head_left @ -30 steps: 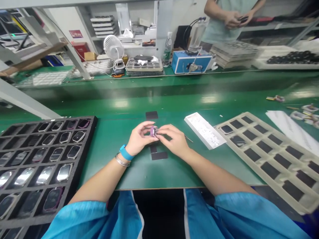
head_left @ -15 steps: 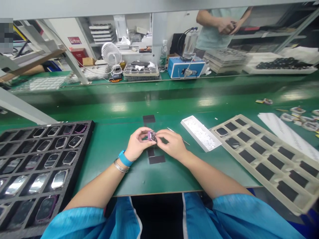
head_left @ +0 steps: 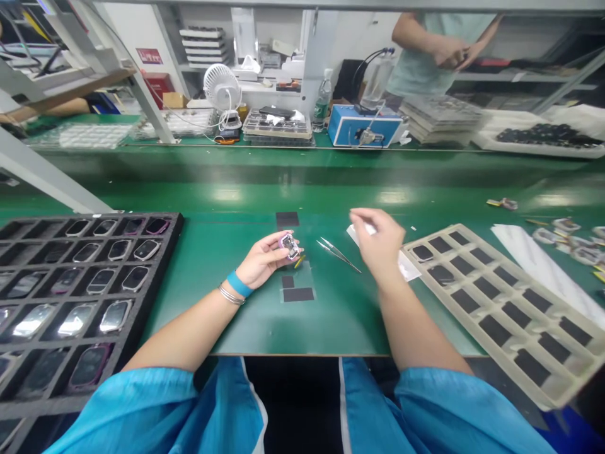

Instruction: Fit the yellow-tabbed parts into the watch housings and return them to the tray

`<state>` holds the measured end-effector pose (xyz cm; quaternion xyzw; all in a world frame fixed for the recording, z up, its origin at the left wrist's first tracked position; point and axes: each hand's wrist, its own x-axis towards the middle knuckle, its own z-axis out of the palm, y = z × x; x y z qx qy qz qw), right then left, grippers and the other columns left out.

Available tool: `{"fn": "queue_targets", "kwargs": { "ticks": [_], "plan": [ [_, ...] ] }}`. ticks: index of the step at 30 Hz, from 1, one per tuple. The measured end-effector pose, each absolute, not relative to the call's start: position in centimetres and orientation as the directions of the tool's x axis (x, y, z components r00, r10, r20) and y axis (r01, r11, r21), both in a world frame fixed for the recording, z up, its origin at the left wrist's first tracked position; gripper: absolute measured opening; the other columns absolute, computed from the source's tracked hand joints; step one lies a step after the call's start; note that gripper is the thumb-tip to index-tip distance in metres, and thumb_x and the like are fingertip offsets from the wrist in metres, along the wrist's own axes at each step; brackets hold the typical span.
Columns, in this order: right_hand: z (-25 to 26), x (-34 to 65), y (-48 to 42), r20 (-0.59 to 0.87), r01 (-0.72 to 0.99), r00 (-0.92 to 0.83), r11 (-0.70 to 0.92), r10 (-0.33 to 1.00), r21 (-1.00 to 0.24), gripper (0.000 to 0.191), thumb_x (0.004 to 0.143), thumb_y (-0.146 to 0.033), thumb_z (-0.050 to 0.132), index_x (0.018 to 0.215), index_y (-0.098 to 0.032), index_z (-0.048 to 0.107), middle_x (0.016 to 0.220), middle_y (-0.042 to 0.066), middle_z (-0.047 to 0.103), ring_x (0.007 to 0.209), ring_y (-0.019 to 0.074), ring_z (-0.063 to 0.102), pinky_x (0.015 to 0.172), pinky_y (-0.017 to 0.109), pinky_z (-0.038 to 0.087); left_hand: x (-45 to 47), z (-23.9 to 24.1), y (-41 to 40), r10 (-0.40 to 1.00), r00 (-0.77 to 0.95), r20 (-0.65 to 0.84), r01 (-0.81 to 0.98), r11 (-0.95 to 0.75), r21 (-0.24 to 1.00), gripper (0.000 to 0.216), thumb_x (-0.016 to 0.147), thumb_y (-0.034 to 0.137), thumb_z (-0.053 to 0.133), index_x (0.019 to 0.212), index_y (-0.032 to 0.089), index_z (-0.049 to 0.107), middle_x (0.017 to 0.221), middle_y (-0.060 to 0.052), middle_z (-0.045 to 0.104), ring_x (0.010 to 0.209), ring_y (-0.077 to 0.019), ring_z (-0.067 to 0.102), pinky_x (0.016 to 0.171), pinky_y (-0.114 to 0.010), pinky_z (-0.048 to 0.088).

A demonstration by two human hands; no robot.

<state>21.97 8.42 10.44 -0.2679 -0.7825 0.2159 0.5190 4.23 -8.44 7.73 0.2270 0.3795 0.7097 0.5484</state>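
The left hand [head_left: 261,260] sits low and palm-up ahead of the body, its fingers [head_left: 275,240] and thumb curled in and pinched on a small part [head_left: 289,245], with a blue band [head_left: 239,284] and thin bangles on the wrist. The right hand [head_left: 379,244] hangs further forward and to the right, well apart from the left, blurred, knuckles up and fingertips bunched toward the left; what it grips cannot be told. Both bare forearms reach out from short blue sleeves [head_left: 189,403].

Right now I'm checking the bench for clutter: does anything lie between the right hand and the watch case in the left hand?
Yes: tweezers lie flat on the mat between the right hand and the watch case held by the left hand.
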Motion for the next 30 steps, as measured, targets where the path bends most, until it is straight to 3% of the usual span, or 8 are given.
{"fn": "queue_targets", "kwargs": {
  "ticks": [3,8,15,26,30],
  "plan": [
    [10.0,20.2,4.0,0.588,-0.024,-0.505,0.671,0.631,-0.741,0.009,0.086,-0.028,0.065,0.088,-0.02,0.07,0.088,0.004,0.071,0.083,0.0188,0.068,0.08,0.034,0.056,4.3,7.8,-8.4,0.959,-0.27,-0.09,-0.613,-0.099,0.784,0.051,0.058,0.017,0.086,0.106,0.018,0.069,0.099,-0.007,0.071,0.09,-0.0223,0.069,0.089,-0.04,0.054],
    [8.9,19.3,1.1,0.518,-0.114,-0.614,0.582,0.596,-0.805,0.004,0.084,-0.023,0.066,0.083,-0.02,0.069,0.088,0.004,0.071,0.082,0.0181,0.068,0.08,0.033,0.056,4.5,7.8,-8.3,0.958,-0.277,-0.076,-0.597,-0.11,0.794,0.053,0.052,0.015,0.089,0.102,0.018,0.07,0.095,-0.005,0.071,0.08,-0.0149,0.067,0.077,-0.027,0.055],
    [8.8,19.3,1.4,0.612,-0.127,-0.583,0.685,0.534,-0.718,0.01,0.081,-0.012,0.064,0.078,-0.02,0.068,0.084,0.002,0.069,0.079,0.0164,0.066,0.074,0.031,0.055,4.6,7.4,-8.3,0.96,-0.277,-0.045,-0.565,-0.125,0.816,0.051,0.051,0.014,0.089,0.099,0.017,0.071,0.095,-0.006,0.072,0.081,-0.0146,0.067,0.079,-0.027,0.053],
    [8.6,19.4,1.3,0.592,-0.144,-0.582,0.646,0.558,-0.75,0.009,0.081,-0.014,0.065,0.077,-0.021,0.069,0.082,0.004,0.066,0.077,0.0163,0.065,0.064,0.028,0.057,4.6,7.1,-8.3,0.96,-0.281,-0.018,-0.509,-0.133,0.85,0.055,0.049,0.016,0.09,0.1,0.018,0.071,0.1,-0.006,0.071,0.086,-0.0165,0.067,0.085,-0.031,0.052],
    [8.5,19.4,1.5,0.653,-0.097,-0.57,0.748,0.499,-0.657,0.01,0.083,-0.014,0.064,0.079,-0.021,0.069,0.084,0.003,0.064,0.077,0.0158,0.064,0.064,0.028,0.055,5.0,7.1,-8.3,0.953,-0.299,-0.043,-0.53,-0.128,0.838,0.053,0.05,0.015,0.09,0.099,0.018,0.071,0.099,-0.005,0.071,0.084,-0.0153,0.067,0.081,-0.029,0.054]
  ]
}}
